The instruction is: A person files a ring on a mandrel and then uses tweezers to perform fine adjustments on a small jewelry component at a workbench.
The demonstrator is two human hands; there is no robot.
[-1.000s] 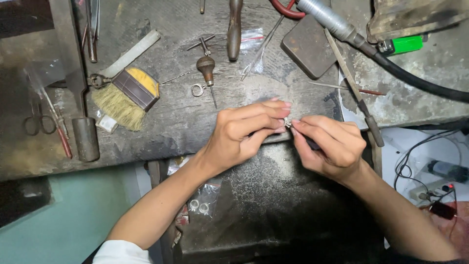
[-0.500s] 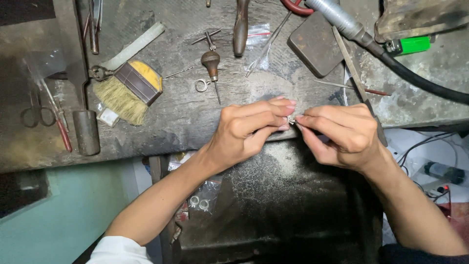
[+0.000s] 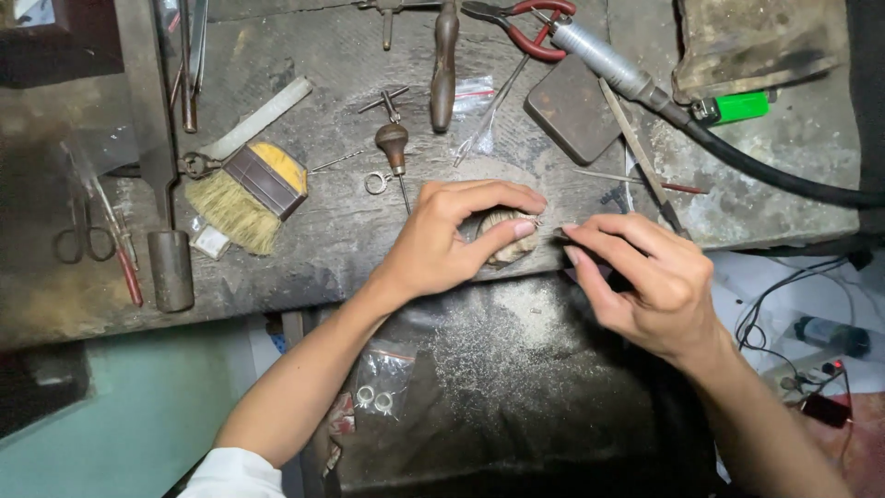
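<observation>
Where the dark tray (image 3: 516,387) fills the lower middle of the frame, it is dusted with pale filings, and 2 small rings (image 3: 373,399) lie at its left edge. Just above it, at the bench's front edge, the left hand (image 3: 452,242) curls over a worn wooden peg (image 3: 507,242), thumb and forefinger pinched narrow around something tiny at its tip; what that piece is cannot be told. Right of it, the right hand (image 3: 650,281) has its fingers bunched close, gripping a thin dark tool (image 3: 564,236) whose end points at the left fingertips; the two hands nearly touch there.

Farther up on the scarred bench (image 3: 323,240), a straw brush (image 3: 244,195) lies at the left, with scissors (image 3: 83,235) near the left edge. A small wooden-handled awl (image 3: 395,146) sits above the left hand. Toward the upper right lie a dark flat block (image 3: 576,109), red-handled pliers (image 3: 525,28), a green lighter (image 3: 737,108) and a black hose (image 3: 765,171).
</observation>
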